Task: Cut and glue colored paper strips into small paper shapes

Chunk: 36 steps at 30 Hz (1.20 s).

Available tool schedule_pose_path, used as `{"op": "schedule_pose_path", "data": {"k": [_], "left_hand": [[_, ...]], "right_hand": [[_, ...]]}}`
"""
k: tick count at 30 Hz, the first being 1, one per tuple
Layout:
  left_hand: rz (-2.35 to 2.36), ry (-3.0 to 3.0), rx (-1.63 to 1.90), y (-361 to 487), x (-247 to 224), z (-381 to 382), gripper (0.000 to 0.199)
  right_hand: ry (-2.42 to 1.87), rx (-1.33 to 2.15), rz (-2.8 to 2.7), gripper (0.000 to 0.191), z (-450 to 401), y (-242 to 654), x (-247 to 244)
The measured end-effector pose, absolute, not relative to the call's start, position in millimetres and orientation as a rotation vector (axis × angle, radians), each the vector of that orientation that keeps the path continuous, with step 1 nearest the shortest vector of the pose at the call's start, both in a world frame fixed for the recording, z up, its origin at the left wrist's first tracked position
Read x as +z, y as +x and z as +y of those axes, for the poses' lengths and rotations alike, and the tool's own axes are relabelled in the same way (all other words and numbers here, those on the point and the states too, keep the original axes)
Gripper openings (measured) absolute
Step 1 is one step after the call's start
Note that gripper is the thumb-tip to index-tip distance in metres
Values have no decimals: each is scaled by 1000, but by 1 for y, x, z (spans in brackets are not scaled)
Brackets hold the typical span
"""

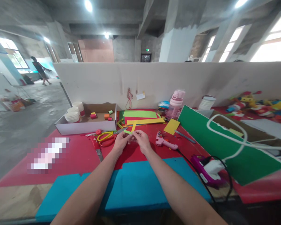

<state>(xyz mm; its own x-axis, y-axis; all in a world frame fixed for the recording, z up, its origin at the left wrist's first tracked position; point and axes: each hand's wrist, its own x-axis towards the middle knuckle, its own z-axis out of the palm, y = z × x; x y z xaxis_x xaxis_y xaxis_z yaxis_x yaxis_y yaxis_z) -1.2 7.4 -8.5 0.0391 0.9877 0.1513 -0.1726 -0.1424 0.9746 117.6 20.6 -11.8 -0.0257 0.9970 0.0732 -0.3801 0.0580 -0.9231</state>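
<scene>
My left hand [121,142] and my right hand [142,141] meet at the fingertips above the red tabletop, both closed in a pinch. A short light-green paper strip [127,132] sticks out at the fingertips of my left hand. From between the hands a narrow yellow paper strip [134,127] points away, pinched by my right hand. The fingers hide where the two strips meet. Left of my hands lie red-and-yellow-handled scissors [105,137] and a red-handled utility knife [98,152]. A pink glue gun [165,142] rests to the right.
A shallow box [86,128] holds paper cups [72,116] and small coloured rolls. Paper sheets [140,113] lie behind my hands. To the right are a green board [221,147], a purple power strip [207,173] with cables, and a pink bottle [176,103]. A blue board [140,184] lies in front.
</scene>
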Motion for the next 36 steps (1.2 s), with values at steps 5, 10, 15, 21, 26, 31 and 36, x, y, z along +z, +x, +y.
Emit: {"op": "schedule_pose_path", "data": {"k": [5, 10, 15, 21, 26, 31, 36], "left_hand": [[991, 1150, 1403, -5, -10, 9, 29], [1031, 1202, 1416, -6, -10, 10, 29], [1025, 1209, 1419, -7, -12, 12, 28], [1040, 1221, 1426, -7, -13, 13, 30], [1059, 1206, 1405, -7, -10, 11, 32], [1013, 1225, 1389, -5, -10, 10, 33], [972, 1220, 1367, -5, -13, 12, 34]], "right_hand": [[-895, 1386, -1075, 37, 18, 119, -10], [-910, 1381, -1075, 33, 18, 122, -9], [-934, 1378, -1073, 29, 18, 120, -9], [-888, 1395, -1064, 29, 14, 118, -7], [-872, 1446, -1023, 31, 15, 119, -9], [-894, 1394, -1015, 29, 20, 120, -13], [-907, 1386, -1000, 27, 22, 122, -15]]}}
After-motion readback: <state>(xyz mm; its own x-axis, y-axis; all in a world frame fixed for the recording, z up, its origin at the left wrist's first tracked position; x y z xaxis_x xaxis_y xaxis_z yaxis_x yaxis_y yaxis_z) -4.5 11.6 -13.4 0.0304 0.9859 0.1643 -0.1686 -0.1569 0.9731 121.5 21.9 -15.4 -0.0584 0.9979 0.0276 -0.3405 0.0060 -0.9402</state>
